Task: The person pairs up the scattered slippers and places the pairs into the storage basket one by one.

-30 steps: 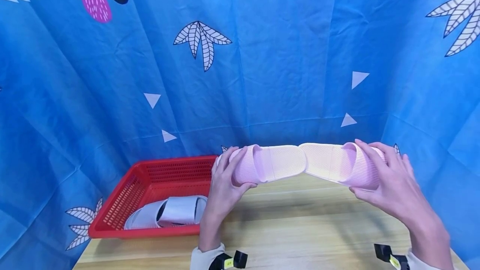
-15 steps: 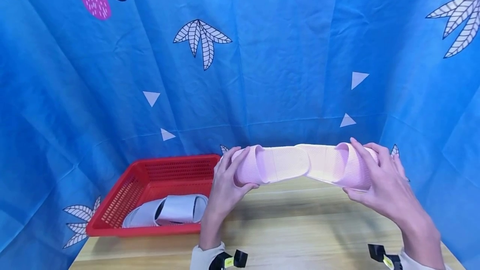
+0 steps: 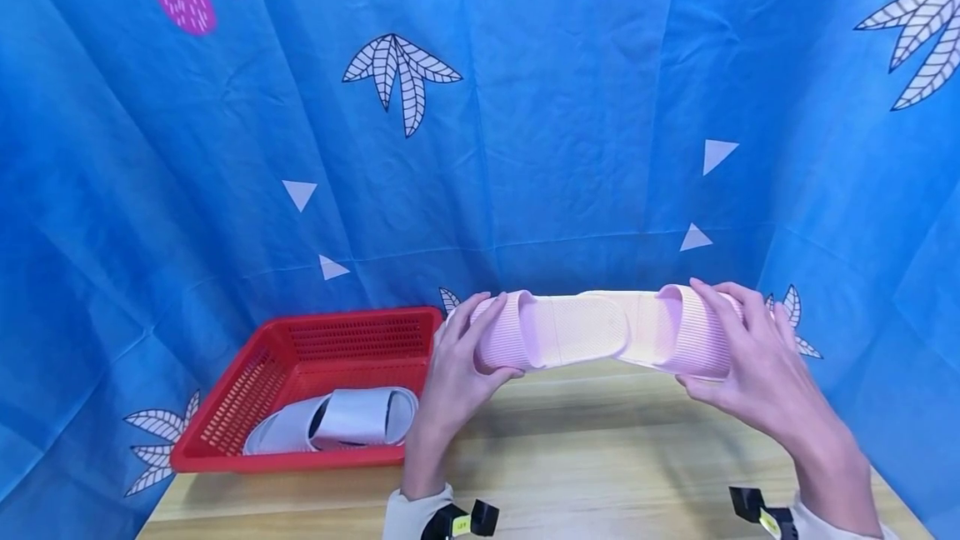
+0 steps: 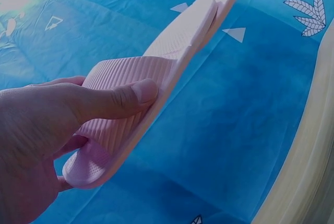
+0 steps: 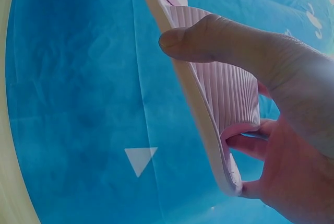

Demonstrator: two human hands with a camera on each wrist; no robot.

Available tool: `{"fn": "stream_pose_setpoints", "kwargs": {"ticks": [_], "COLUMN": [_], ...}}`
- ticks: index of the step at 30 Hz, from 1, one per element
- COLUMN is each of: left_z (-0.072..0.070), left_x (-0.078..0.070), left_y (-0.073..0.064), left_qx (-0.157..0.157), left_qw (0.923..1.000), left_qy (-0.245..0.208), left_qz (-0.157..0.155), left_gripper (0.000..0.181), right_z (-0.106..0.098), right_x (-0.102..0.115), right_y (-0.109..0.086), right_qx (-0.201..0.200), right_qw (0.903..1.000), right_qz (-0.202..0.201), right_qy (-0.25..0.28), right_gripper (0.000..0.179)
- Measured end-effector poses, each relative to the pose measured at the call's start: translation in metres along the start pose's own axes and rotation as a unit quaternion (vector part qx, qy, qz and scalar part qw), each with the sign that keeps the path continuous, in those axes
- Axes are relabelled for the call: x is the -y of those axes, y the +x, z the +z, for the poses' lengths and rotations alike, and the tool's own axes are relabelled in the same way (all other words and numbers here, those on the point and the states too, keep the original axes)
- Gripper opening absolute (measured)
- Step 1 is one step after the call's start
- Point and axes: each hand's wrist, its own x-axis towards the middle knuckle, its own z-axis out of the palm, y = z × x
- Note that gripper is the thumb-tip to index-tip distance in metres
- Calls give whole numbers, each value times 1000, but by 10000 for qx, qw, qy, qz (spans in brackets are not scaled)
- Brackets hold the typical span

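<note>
Two pink slippers with ribbed straps are held up above the wooden table, heel toward heel. My left hand [image 3: 459, 369] grips the left slipper [image 3: 577, 327] around its strap, the thumb pressed on the ribs in the left wrist view. Around the strap of the right slipper [image 3: 645, 319] curls my right hand [image 3: 757, 365], its thumb along the sole's edge in the right wrist view. The left slipper's heel overlaps the right one's and lies in front of it. Both toe ends are partly hidden by the fingers in the head view.
A red plastic basket [image 3: 330, 463] stands on the wooden table [image 3: 585, 457] at the left, close to my left forearm. Grey slippers [image 3: 352, 417] lie in it. A patterned blue curtain [image 3: 555, 123] hangs behind the table and at both sides.
My right hand has moved left with its slipper, and my left hand slightly right with the other. The heels, which barely met before, now overlap more. The basket stays put.
</note>
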Motion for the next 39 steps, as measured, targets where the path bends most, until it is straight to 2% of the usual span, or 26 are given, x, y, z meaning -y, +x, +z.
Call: {"fn": "stream_pose_setpoints", "kwargs": {"ticks": [12,32,39], "left_z": [4,13,15], "left_x": [-4,-16,-17], "left_y": [1,3,1], "left_qx": [76,267,329], "left_qw": [9999,9995,9994], "left_qy": [20,45,36], "left_qz": [102,186,110], "left_gripper": [99,101,100], "right_z": [5,12,13], "right_x": [6,12,15], "right_y": [2,8,7], "right_qx": [112,315,345], "right_qw": [9999,9992,9991], "right_qz": [2,-252,-233], "right_qy": [7,-51,-92], "right_gripper": [122,123,126]}}
